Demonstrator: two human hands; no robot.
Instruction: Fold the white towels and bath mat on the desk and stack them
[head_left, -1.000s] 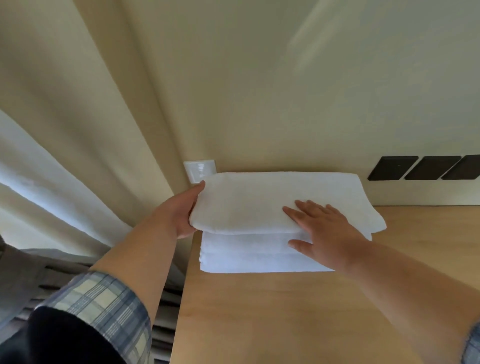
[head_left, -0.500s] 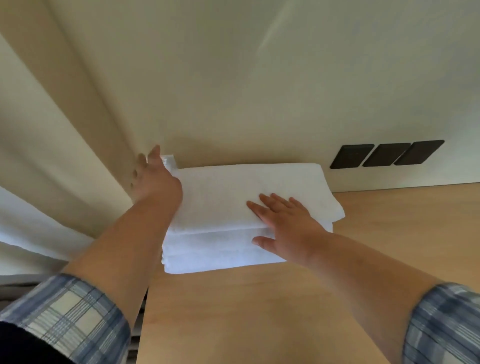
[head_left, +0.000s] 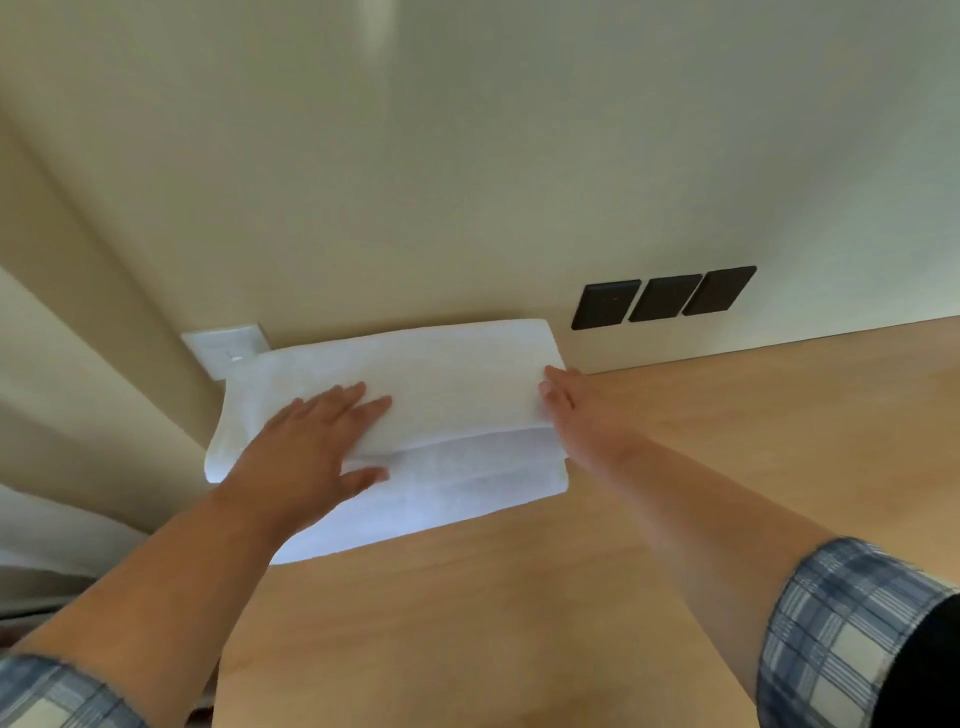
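A stack of folded white towels (head_left: 457, 384) lies at the back left corner of the wooden desk (head_left: 571, 597), against the wall. My left hand (head_left: 311, 457) rests flat on the top towel's left part, fingers straight and spread. My right hand (head_left: 576, 415) touches the right end of the stack with straight fingers, at the edge of the top layers. The stack shows three layers at its front edge, the top one set back a little.
A white wall plate (head_left: 226, 348) sits just behind the stack's left corner. Three black wall sockets (head_left: 662, 297) are on the wall to the right. A cream curtain (head_left: 67, 364) hangs left of the desk edge.
My left hand came off the stack's left end onto the top towel. My right hand slid from the top to the stack's right end.
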